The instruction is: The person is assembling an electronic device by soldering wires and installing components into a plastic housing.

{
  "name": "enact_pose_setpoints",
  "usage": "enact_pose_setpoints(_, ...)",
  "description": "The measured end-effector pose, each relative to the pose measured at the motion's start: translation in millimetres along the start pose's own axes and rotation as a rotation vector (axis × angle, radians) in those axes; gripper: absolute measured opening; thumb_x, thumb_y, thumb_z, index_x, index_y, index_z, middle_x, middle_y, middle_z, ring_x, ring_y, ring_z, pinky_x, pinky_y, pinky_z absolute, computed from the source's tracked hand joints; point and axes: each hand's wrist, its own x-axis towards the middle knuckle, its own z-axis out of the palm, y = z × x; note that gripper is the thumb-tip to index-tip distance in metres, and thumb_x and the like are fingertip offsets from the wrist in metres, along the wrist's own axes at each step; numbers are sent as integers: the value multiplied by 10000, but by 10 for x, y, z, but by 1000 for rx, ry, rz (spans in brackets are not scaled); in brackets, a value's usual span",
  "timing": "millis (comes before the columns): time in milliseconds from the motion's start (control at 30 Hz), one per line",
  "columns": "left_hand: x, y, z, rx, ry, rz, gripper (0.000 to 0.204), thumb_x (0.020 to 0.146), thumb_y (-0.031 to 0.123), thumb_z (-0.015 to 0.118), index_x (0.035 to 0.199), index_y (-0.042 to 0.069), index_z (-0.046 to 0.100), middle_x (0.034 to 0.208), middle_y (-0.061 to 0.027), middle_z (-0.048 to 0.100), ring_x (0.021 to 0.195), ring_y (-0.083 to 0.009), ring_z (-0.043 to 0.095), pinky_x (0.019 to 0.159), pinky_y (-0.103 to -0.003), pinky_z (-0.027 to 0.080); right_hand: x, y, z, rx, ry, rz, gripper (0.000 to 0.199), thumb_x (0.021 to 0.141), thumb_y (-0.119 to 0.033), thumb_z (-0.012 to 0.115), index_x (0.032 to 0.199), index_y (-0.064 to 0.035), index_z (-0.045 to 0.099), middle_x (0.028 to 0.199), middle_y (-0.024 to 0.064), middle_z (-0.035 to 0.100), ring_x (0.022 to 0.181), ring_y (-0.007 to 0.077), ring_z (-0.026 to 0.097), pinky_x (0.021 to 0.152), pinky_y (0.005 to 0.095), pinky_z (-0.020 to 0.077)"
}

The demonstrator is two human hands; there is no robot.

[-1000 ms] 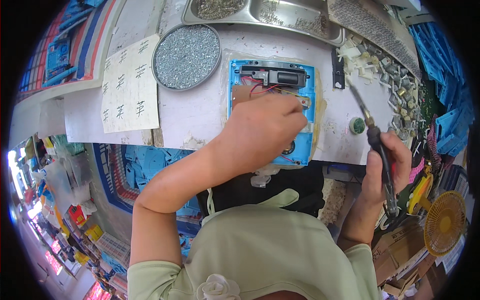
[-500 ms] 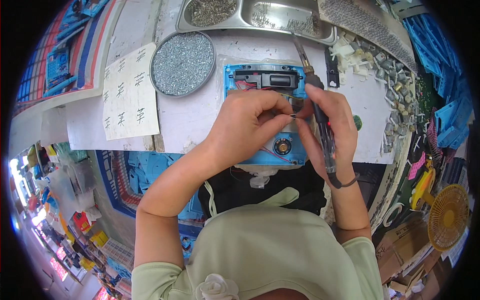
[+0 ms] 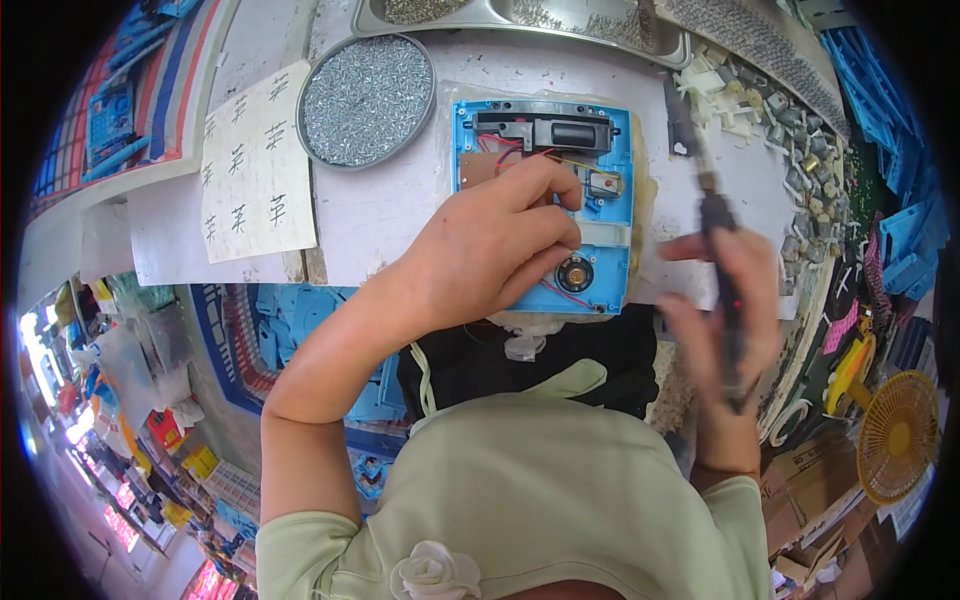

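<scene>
A blue plastic casing (image 3: 622, 255) lies on the bench in front of me, fitted with a black compartment part (image 3: 575, 136), a brown board (image 3: 478, 170), thin wires and a small round speaker (image 3: 575, 274). My left hand (image 3: 490, 245) rests over its left side with the fingers curled inward; whatever they pinch is hidden. Off the casing's right side, my right hand (image 3: 745, 290) grips a soldering iron (image 3: 722, 230), a black-handled tool with a slim metal shaft pointing away from me. Motion blurs both this hand and the iron.
Left of the casing stands a round dish of small screws (image 3: 368, 105), beside a paper sheet (image 3: 258, 165). A metal tray (image 3: 480, 18) with small parts lies behind. Small motors and white pieces (image 3: 790, 130) are heaped at right. A yellow fan (image 3: 897, 435) stands lower right.
My right hand has moved away from the casing to the right, carrying the soldering iron. The two hands' fingertips, together before, are now apart. My left hand stays over the casing.
</scene>
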Motion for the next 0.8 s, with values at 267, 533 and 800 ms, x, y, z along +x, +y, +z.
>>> enact_pose_setpoints(267,-68,-47,36,38,67,35,182,807,43,755,960,46,656,1101,-122,605,935,-327,652,765,-406,549,-160,50,671,-9,-52,-48,739,734,147,741,1404,-142,620,1179,119,522,853,219,615,796,343,559)
enact_pose_setpoints(533,-36,-65,60,58,60,72,174,818,47,752,966,39,661,1118,-127,621,943,-324,665,768,-391,561,-186,92,644,-126,-34,-102,653,737,1,831,1350,-126,644,1090,120,571,829,251,607,1048,514,455)
enact_pose_setpoints(800,-26,-37,86,145,13,72,185,806,57,762,955,94,660,1135,-77,627,935,-296,670,743,-387,558,-149,17,-148,266,207,186,266,875,-161,697,1065,17,642,907,101,580,877,203,524,838,342,426)
